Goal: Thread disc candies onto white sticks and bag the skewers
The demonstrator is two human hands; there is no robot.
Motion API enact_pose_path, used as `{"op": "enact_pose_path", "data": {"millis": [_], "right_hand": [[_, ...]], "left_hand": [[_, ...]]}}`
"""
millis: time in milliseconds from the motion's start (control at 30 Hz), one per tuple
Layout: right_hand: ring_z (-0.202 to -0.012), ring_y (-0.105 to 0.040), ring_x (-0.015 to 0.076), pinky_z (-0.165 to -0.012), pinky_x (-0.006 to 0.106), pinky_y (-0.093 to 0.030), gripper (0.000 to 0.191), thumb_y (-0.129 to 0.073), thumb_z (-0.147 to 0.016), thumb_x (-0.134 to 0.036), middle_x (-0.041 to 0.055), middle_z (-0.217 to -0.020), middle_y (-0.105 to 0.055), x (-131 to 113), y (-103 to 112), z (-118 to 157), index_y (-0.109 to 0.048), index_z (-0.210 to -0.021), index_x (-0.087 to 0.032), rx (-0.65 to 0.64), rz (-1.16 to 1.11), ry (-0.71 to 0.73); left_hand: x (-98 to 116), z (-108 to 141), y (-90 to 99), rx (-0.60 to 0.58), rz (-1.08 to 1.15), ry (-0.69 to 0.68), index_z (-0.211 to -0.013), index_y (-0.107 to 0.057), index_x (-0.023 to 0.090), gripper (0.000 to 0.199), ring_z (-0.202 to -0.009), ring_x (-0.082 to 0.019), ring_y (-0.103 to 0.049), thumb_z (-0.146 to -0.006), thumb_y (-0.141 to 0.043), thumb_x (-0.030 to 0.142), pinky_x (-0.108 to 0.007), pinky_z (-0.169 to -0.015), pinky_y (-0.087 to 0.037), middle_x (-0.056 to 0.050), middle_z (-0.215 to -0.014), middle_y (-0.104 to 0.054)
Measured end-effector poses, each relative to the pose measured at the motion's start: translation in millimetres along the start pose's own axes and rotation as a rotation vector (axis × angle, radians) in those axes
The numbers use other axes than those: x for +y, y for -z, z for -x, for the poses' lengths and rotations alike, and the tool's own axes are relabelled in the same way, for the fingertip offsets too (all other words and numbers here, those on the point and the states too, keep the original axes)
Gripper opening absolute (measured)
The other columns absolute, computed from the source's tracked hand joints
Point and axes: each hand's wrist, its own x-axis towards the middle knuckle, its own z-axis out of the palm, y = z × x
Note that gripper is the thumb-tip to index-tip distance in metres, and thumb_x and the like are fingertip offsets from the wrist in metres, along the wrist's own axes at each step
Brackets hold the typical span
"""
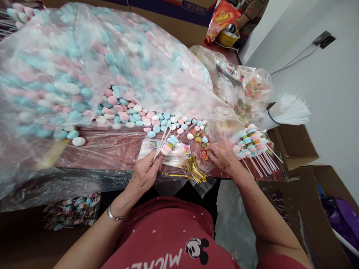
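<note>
My left hand (146,170) is closed around several thin white sticks (162,140) that point up and away from me. Also at its fingertips is a candy skewer (169,145) of pink, white and blue marshmallows with greenish pieces between them. My right hand (223,158) reaches low over the table, fingers stretched toward small coloured candy rings (203,154). Its fingertips are at the edge of those rings; no held piece shows. A bundle of gold twist ties (195,169) lies between my hands on a clear bag. Under the skewer is a printed plastic packet (148,149).
A huge clear bag of marshmallows (123,114) spills across the table's back and left. Finished skewers (254,142) are piled at right, below a bundle of white sticks (291,110). Bags of candy rings (255,87) lie behind. Cardboard boxes (297,145) stand at right.
</note>
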Motion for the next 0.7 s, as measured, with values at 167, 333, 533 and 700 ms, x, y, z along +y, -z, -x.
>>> {"op": "enact_pose_path", "data": {"millis": [167,333,533,700], "right_hand": [[-0.089,-0.064,0.0195,-0.080,0.032,-0.051,0.028,-0.052,-0.082,-0.013,0.0063,-0.096,-0.069,3,-10,2,-0.064,-0.106,-0.020,0.197,-0.308,0.029],[-0.091,-0.066,0.0177,-0.086,0.034,-0.053,0.020,-0.059,-0.084,-0.021,0.0026,-0.096,-0.070,-2,-12,6,-0.070,-0.101,-0.024,0.290,-0.660,-0.060],[-0.071,-0.070,0.0163,-0.071,0.034,-0.060,0.023,-0.075,-0.077,-0.037,0.0001,-0.078,-0.072,-19,-16,11,-0.068,-0.093,-0.023,0.287,-1.325,-0.301],[-0.065,-0.069,0.0141,-0.063,0.030,-0.060,0.027,-0.080,-0.071,-0.035,-0.0018,-0.076,-0.072,-30,-14,5,-0.067,-0.091,-0.024,0.342,-1.526,-0.380]], "left_hand": [[2,0,0.4,-0.010,0.006,0.005,-0.065,-0.047,0.020,0.026,-0.051,-0.010,-0.042,-0.089,-0.045,0.029,-0.021,-0.051,-0.034,0.005,-0.053,-0.047],[1,0,0.4,-0.005,0.009,-0.008,-0.065,-0.047,0.020,0.026,-0.050,-0.010,-0.042,-0.089,-0.045,0.031,-0.021,-0.050,-0.033,0.005,-0.053,-0.047],[1,0,0.8,-0.010,-0.022,0.000,-0.065,-0.048,0.020,0.027,-0.051,-0.010,-0.042,-0.089,-0.045,0.032,-0.021,-0.051,-0.034,0.004,-0.053,-0.047],[1,1,1.4,-0.051,-0.032,-0.016,-0.061,-0.047,0.020,0.029,-0.052,-0.010,-0.041,-0.088,-0.046,0.032,-0.020,-0.051,-0.034,0.004,-0.054,-0.046]]}}
